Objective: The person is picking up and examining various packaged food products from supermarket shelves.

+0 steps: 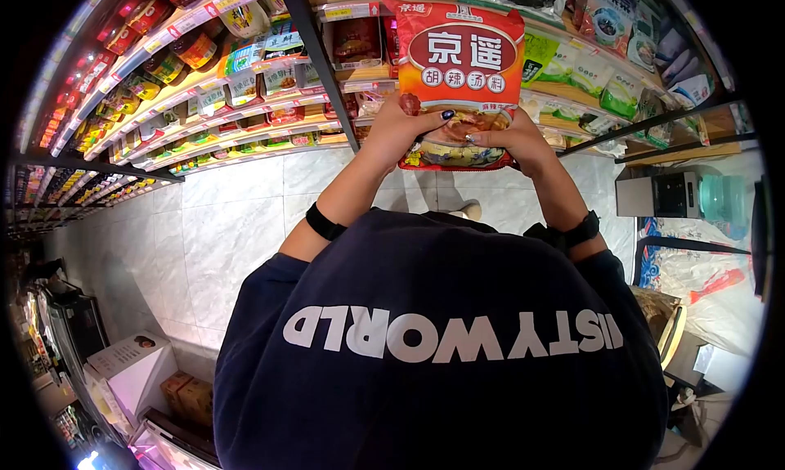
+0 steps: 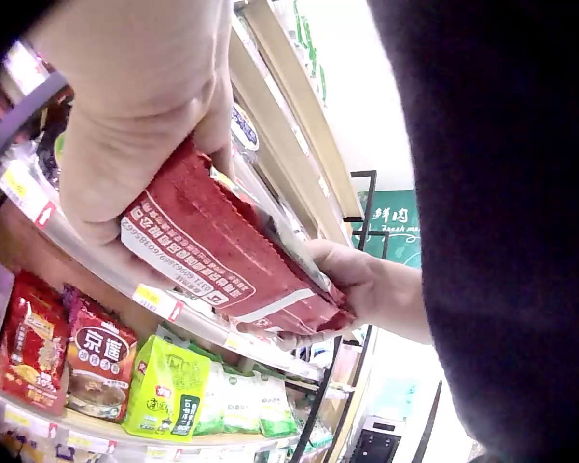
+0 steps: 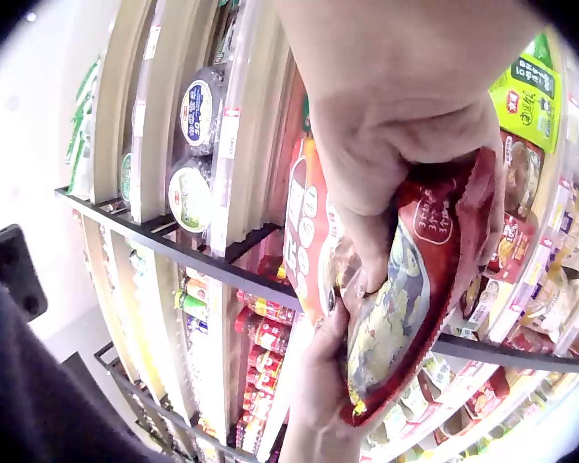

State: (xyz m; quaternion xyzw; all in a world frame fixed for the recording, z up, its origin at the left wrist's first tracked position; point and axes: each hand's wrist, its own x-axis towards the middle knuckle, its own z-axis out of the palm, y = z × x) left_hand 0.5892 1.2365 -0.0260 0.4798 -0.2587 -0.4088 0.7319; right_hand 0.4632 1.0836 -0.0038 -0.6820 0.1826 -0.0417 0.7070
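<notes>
A red and orange soup-mix bag [image 1: 462, 49] with large white lettering is held up in front of the person, its front facing the head camera. The left hand [image 1: 398, 133] grips its lower left side, thumb lying across the front. On the lower right side, the right hand [image 1: 526, 141] grips it the same way, with both thumbs over the printed food picture. In the left wrist view, the red underside of the bag [image 2: 222, 241] shows small white print. The right wrist view shows the bag's lower front [image 3: 391, 318] bulging between the hands.
Shelves [image 1: 237, 114] with packets and jars curve along the left and front. A similar bag [image 2: 98, 357] stands on a shelf beside a green packet [image 2: 166, 391]. Pale floor tiles [image 1: 229, 225] lie below. A water dispenser [image 1: 675, 195] stands at the right.
</notes>
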